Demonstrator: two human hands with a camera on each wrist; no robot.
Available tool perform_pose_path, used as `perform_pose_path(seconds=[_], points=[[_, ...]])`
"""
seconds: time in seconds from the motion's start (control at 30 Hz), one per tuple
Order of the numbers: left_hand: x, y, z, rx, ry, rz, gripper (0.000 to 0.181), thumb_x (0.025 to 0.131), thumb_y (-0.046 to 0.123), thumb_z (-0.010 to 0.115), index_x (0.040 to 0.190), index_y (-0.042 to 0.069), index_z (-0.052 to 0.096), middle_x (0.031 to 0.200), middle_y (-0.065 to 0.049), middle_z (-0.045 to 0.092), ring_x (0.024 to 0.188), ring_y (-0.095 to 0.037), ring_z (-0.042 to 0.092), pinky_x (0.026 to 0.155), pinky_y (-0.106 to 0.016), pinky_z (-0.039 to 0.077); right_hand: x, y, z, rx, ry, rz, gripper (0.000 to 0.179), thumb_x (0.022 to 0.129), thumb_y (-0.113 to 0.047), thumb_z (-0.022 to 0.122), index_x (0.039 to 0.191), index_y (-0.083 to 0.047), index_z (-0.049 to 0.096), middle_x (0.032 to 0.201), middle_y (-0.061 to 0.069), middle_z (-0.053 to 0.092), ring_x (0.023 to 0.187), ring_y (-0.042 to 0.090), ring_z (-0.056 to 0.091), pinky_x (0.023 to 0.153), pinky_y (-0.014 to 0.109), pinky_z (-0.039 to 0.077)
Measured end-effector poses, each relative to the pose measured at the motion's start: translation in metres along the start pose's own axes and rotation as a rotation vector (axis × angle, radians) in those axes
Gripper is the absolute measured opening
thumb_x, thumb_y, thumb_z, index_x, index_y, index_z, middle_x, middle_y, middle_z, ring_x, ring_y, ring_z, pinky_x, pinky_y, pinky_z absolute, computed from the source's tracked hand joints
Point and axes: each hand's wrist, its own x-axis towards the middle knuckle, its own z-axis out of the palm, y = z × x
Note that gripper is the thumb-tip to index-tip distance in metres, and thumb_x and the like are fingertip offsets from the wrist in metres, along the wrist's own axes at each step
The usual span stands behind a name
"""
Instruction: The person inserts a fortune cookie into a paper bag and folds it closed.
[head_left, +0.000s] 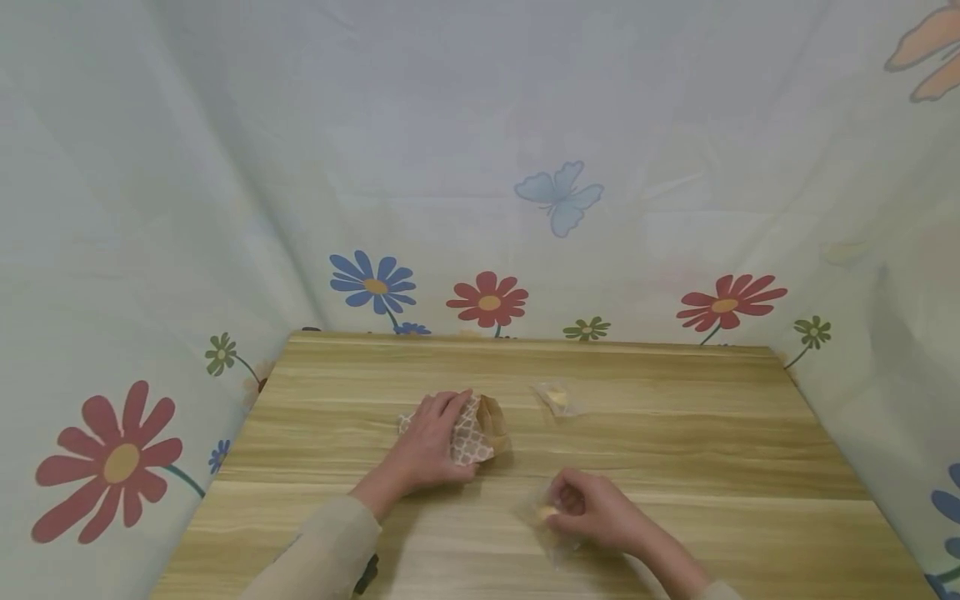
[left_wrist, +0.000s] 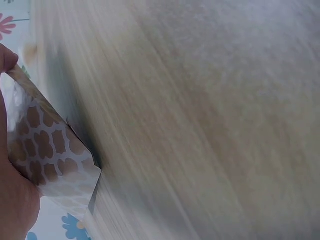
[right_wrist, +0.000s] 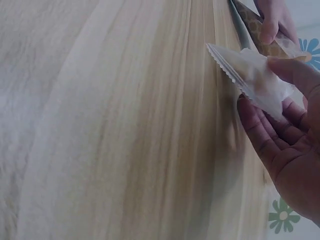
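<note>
Brown-and-white lattice-patterned paper bag (head_left: 471, 435) was low over the light wood-grain tabletop (head_left: 720, 442), approx. 10 o'clock of the R hand (head_left: 600, 510); couldn't tell if all of it rested there. Its plain brown mouth gaped toward 3 o'clock. L hand (head_left: 429, 446) gripped it from the 9 o'clock side, fingers on the 12 o'clock edge, thumb on the 6 o'clock edge.

R hand's thumb & fingers pinched a clear crimp-edged plastic packet w/ a small pale-yellow piece inside (head_left: 546, 512), approx. 4–5 o'clock of the bag, near but apart from it. A 2nd see-through plastic packet, also w/ a yellow piece (head_left: 557, 398), lay loose at approx. 2 o'clock of the bag, untouched.

Step in hand, as judged: loading packets into the bag, w/ this one not yet in. Next move prob. called for L hand holding the mouth wide & R hand taking the pkt up toward 10 o'clock, crimped edge clear of the rim. Bag contents: n/a, couldn't tell; L wrist view showed only a whitish blur by the fingers.
</note>
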Motion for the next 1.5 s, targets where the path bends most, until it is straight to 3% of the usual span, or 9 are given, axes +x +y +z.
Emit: perform_pose_path(seconds=[0.17, 0.4, 0.67, 0.9, 1.23, 1.5], points=[[0.000, 0.002, 0.002, -0.004, 0.003, 0.008, 0.118, 0.070, 0.052, 0.089, 0.166, 0.014, 0.032, 0.157, -0.013, 0.044, 0.145, -0.033, 0.042, 0.130, -0.058, 0.021, 0.005, 0.009, 0.000, 0.085, 0.058, 0.072, 0.029, 0.093, -0.024, 0.084, 0.112, -0.008, 0.070, 0.105, 0.001, 0.072, 0.097, 0.012, 0.068, 0.085, 0.024, 0.059], [0.001, 0.006, 0.004, 0.000, -0.002, 0.012, 0.118, 0.070, 0.053, 0.088, 0.166, 0.015, 0.032, 0.157, -0.012, 0.044, 0.145, -0.033, 0.043, 0.130, -0.057, 0.021, 0.018, 0.010, -0.014, 0.258, 0.208, 0.130, 0.035, 0.097, -0.022, 0.081, 0.120, -0.001, 0.065, 0.117, 0.010, 0.072, 0.111, 0.022, 0.066, 0.095, 0.022, 0.056], [0.002, 0.009, 0.006, -0.005, 0.003, 0.022, 0.117, 0.070, 0.054, 0.087, 0.166, 0.014, 0.033, 0.157, -0.012, 0.044, 0.145, -0.033, 0.042, 0.130, -0.058, 0.020, 0.052, -0.007, -0.021, 0.293, 0.392, 0.093, 0.032, 0.095, -0.019, 0.083, 0.116, -0.002, 0.065, 0.115, 0.011, 0.070, 0.109, 0.020, 0.067, 0.095, 0.024, 0.057], [0.003, 0.011, 0.009, 0.008, -0.003, 0.022, 0.119, 0.071, 0.056, 0.085, 0.167, 0.015, 0.030, 0.158, -0.013, 0.043, 0.146, -0.033, 0.042, 0.130, -0.056, 0.019, 0.080, -0.020, -0.018, 0.326, 0.491, 0.064, 0.033, 0.093, -0.013, 0.085, 0.117, 0.000, 0.067, 0.115, 0.014, 0.071, 0.104, 0.018, 0.068, 0.093, 0.023, 0.059], [0.004, 0.010, 0.014, 0.038, 0.024, 0.033, 0.117, 0.072, 0.059, 0.084, 0.167, 0.014, 0.030, 0.157, -0.012, 0.044, 0.145, -0.031, 0.042, 0.130, -0.057, 0.019, 0.097, -0.019, 0.002, 0.251, 0.512, 0.008, 0.029, 0.091, -0.007, 0.086, 0.112, -0.002, 0.068, 0.110, 0.013, 0.071, 0.103, 0.022, 0.069, 0.090, 0.029, 0.062], [0.003, 0.008, 0.017, 0.052, 0.046, 0.039, 0.119, 0.073, 0.060, 0.085, 0.167, 0.014, 0.029, 0.157, -0.013, 0.044, 0.145, -0.031, 0.042, 0.130, -0.060, 0.020, 0.099, -0.019, 0.013, 0.275, 0.482, 0.072, 0.030, 0.089, -0.009, 0.087, 0.111, -0.003, 0.068, 0.106, 0.010, 0.072, 0.098, 0.021, 0.069, 0.090, 0.027, 0.061]])
